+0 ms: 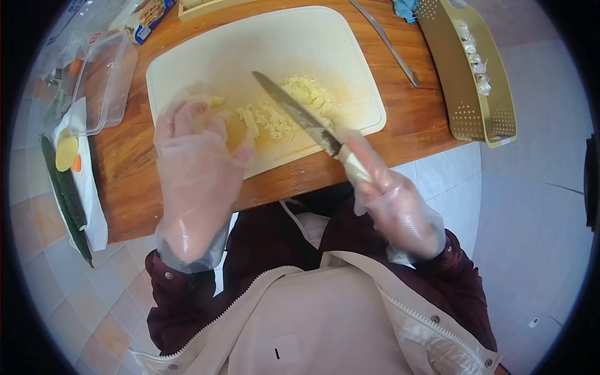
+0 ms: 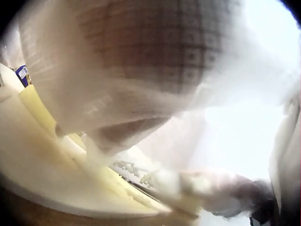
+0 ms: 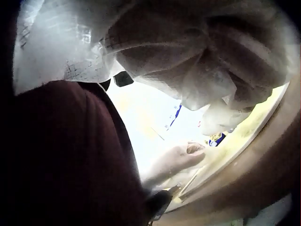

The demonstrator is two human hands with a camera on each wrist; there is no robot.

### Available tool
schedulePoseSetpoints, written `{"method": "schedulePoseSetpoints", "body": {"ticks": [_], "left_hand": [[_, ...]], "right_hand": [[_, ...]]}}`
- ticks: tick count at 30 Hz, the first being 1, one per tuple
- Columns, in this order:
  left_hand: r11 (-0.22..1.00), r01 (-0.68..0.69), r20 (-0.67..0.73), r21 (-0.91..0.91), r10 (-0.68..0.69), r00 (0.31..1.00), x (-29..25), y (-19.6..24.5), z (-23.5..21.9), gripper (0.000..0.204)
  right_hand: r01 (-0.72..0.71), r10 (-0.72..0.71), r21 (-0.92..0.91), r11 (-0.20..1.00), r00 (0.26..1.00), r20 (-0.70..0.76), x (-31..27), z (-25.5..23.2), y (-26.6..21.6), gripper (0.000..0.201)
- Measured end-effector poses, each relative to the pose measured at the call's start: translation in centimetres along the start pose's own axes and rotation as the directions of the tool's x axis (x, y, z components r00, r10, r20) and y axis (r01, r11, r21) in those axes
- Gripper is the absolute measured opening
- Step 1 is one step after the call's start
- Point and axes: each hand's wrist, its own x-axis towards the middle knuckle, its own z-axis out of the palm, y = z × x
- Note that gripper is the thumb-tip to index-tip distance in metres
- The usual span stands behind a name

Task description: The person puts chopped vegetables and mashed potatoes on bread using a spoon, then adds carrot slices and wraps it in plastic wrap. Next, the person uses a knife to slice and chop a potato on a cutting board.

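Note:
On the white cutting board [image 1: 206, 59], small pale-yellow diced potato [image 1: 309, 92] lies in a heap beside some thin strips. My left hand [image 1: 197, 156], in a clear plastic glove, is blurred over the board's left part. Its bent fingers and thumb hold yellow potato pieces [image 2: 37, 108] against the surface, mostly hidden under the palm. My right hand [image 1: 394, 197], gloved too, grips the pale handle of a kitchen knife [image 1: 290, 106]. The blade slants up and left above the diced heap, with bits stuck to it near the handle.
Left of the board stand a clear plastic box [image 1: 112, 81] and a white paper [image 1: 94, 187] with a potato half [image 1: 67, 152] and cucumbers [image 1: 70, 197]. A second metal blade [image 1: 389, 44] lies at right, beside an olive basket [image 1: 465, 125] holding wrapped items.

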Motion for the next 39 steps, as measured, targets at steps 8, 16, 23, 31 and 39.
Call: {"method": "schedulePoseSetpoints", "body": {"ticks": [8,16,23,31,39], "left_hand": [[0.998,0.034,0.09,0.061,-0.04,0.995,0.7,1.4,0.4,0.042],[0.998,0.034,0.128,-0.053,-0.027,0.991,0.0,1.4,-1.0,0.05],[0.991,0.075,0.139,-0.115,-0.059,0.988,0.5,2.7,-0.8,0.051],[0.991,0.051,0.13,-0.121,-0.035,0.991,0.9,2.6,-0.1,0.051],[0.994,-0.016,0.159,-0.11,0.034,0.987,0.7,2.0,0.5,0.056]], "right_hand": [[-0.097,0.094,0.017,0.995,0.987,0.131,-1.5,-6.8,-1.4,0.054],[-0.149,0.106,0.112,0.983,0.941,0.322,-0.1,-11.0,-0.1,0.054],[-0.141,0.14,-0.011,0.99,0.959,0.246,1.4,-10.7,-0.4,0.046],[-0.084,0.08,0.025,0.996,0.987,0.14,1.2,-10.6,0.9,0.053],[-0.044,0.038,0.11,0.993,0.998,0.053,1.1,-8.2,-1.1,0.054]]}}
